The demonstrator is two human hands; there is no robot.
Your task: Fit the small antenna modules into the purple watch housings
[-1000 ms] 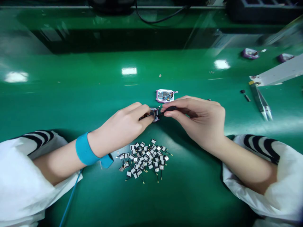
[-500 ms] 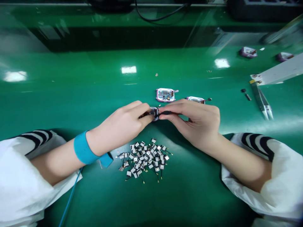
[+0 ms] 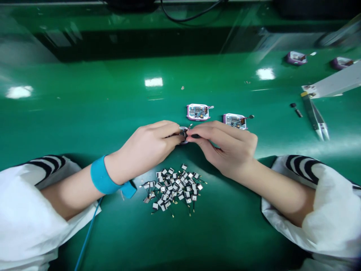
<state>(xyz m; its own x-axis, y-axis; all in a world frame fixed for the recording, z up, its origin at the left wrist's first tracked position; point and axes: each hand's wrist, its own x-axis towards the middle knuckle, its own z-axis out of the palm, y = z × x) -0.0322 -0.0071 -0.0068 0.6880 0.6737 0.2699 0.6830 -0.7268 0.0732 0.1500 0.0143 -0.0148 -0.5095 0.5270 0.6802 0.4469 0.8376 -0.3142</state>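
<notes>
Between my hands is a small watch-like case (image 3: pixel 184 132) with a white rim and electronics inside, mostly covered by fingers. My left hand (image 3: pixel 152 145) grips its left side with thumb and fingers. My right hand (image 3: pixel 229 145) pinches a small black piece (image 3: pixel 195 136) at the case's right edge. Just beyond lie two more open cases, one purple and white (image 3: pixel 198 112) behind my fingers, another (image 3: pixel 234 121) partly behind my right hand. A pile of small square parts with short black leads (image 3: pixel 172 189) lies on the green table nearer to me.
Tweezers (image 3: pixel 315 116) and a short black tool (image 3: pixel 296 110) lie at the right, beside a white arm-like bar (image 3: pixel 334 81). Two purple cases (image 3: pixel 296 58) (image 3: pixel 340 63) stand at the far right. A blue cord (image 3: pixel 88 235) runs from my left wristband (image 3: pixel 103 175).
My right hand has shifted slightly left, its fingertips closer over the case, and more of the case behind it shows. The view has moved a little.
</notes>
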